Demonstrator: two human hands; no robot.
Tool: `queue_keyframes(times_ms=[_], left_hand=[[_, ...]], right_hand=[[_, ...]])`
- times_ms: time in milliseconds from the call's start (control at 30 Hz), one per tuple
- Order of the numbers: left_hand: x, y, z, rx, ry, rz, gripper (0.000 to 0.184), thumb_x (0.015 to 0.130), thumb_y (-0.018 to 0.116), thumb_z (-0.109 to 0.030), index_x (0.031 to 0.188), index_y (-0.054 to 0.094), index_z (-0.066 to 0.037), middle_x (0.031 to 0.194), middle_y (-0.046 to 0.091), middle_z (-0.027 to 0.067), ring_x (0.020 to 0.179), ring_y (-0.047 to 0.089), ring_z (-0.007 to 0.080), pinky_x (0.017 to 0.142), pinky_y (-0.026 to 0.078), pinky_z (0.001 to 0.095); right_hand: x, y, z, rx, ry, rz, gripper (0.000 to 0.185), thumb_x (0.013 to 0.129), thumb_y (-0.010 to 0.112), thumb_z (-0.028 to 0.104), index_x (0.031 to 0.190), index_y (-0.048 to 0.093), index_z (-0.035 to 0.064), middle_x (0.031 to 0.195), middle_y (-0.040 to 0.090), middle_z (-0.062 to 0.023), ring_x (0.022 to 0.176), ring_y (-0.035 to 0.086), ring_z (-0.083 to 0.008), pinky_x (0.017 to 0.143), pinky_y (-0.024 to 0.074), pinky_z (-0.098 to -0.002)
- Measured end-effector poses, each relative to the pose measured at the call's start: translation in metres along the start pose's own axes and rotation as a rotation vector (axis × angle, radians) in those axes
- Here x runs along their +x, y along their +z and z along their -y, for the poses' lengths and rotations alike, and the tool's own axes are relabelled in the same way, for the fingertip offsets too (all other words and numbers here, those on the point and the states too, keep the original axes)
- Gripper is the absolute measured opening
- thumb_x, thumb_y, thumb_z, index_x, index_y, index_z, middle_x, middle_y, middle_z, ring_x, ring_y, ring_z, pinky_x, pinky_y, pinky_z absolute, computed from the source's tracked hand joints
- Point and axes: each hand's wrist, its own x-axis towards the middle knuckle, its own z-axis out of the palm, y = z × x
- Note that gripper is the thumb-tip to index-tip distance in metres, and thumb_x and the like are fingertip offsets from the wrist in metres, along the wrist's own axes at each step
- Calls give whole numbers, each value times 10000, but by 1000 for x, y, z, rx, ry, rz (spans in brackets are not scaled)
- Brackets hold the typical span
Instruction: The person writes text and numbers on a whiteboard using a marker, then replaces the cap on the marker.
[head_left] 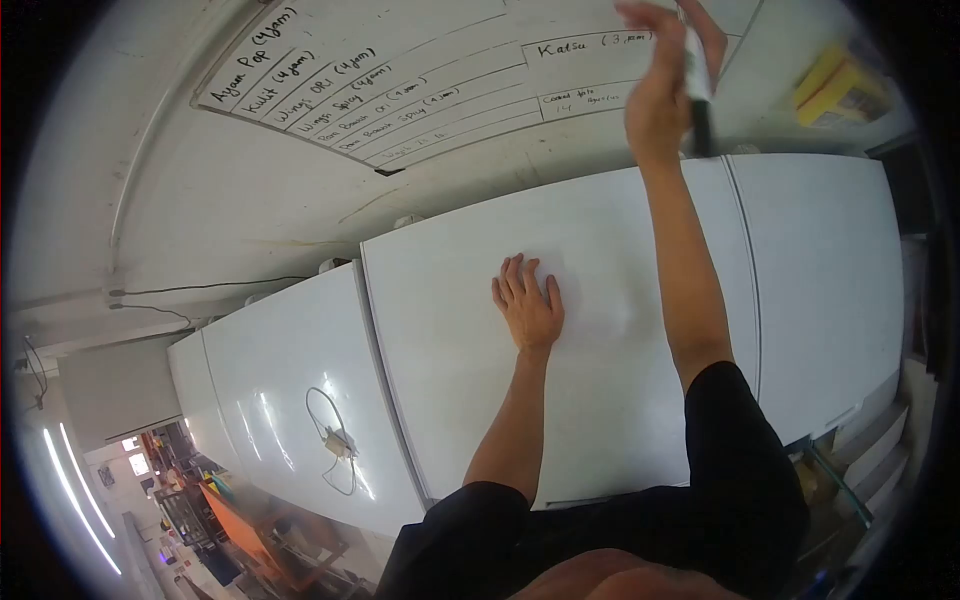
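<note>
Reaching up in front of a hand-lettered whiteboard with the right hand curled around a white marker, while resting the left hand, spread and holding nothing, on the white lid of an apparent chest freezer. Set well apart, one high by the wall, one low on the smooth surface. Carried before the board's right side with a black end pointing down; cannot tell, through blur and a hidden upper end, whether touching the board. Likely to handle as light and stiff, with a smooth barrel apt to slip a little in damp fingers, yet hardly fragile. Best gripped around the barrel, near the writing end, between thumb and first fingers. Cannot tell at which end to look for the nib. Lowered beneath the left palm, hiding any contents of the freezer. Flanked by a second lid to the right and a third lid to the left, both likewise down and giving no look inside. Topped, on the third, with a looped pale cable. Note, at upper right, a yellow box near the wall, too blurred to read, with contents not shown.
</note>
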Motion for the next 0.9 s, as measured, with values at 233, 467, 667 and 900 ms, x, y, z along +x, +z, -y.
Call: queue_keyframes(times_ms=[233,467,667,900], left_hand=[[0,0,-1,22,24,-7,388,1023,604,-234,1382,544,-100,1514,477,143,1505,378,365,1231,233,620],[-1,1,-2,25,30,11,390,1021,603,-234,1377,548,-83,1519,474,163,1506,370,381,1230,224,618],[0,4,1,30,28,27,407,1018,605,-232,1394,549,-87,1536,468,156,1518,362,381,1247,205,618],[2,5,0,22,53,7,402,1015,594,-212,1386,554,-62,1523,471,186,1492,376,402,1228,214,607]], right_hand=[[-78,-45,-4,283,497,127,188,1005,736,61,1161,685,-33,995,759,-139,904,760,-185,828,595,-299],[-90,-13,-42,428,258,218,133,962,775,14,1036,665,-4,941,738,-94,815,722,-132,745,586,-277],[-81,-7,-61,308,93,305,176,874,837,88,990,713,39,1039,733,-155,879,720,-274,777,579,-368],[-79,-9,-74,304,-6,308,187,849,829,59,987,708,24,1085,738,-185,938,732,-275,803,578,-376]])
